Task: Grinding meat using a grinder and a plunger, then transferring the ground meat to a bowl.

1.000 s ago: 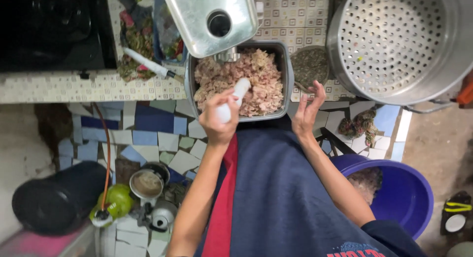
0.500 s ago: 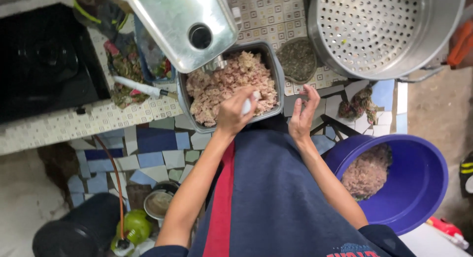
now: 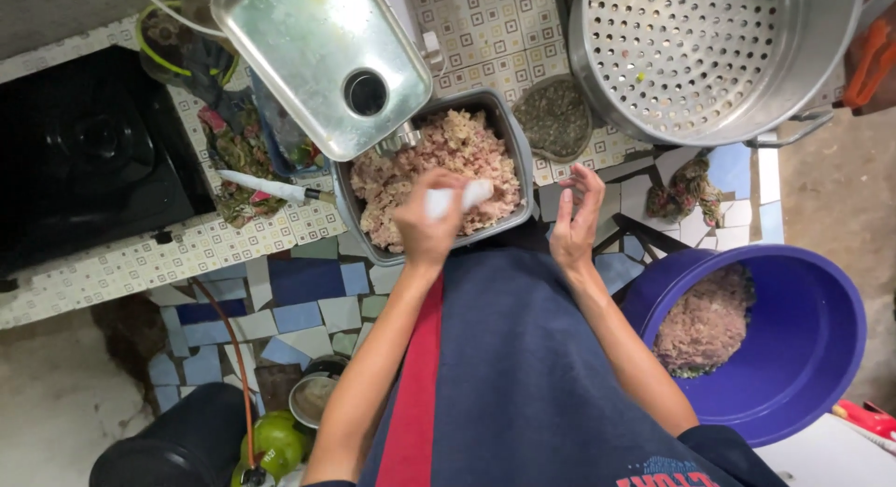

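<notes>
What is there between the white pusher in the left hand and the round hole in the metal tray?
Nothing visible. The left hand holds the white pusher over the meat-filled pan; the tray hole lies open up-left of it.

Shiny metal hopper (image 3: pixel 317 62) and steamer (image 3: pixel 709 53) — tray (image 3: pixel 519 160) duller; glossy plastic basin (image 3: pixel 803 347); tiled surface (image 3: pixel 485 30) — smooth.

Perforated steamer pot (image 3: pixel 709 48) — purple basin (image 3: pixel 803 356)
</notes>
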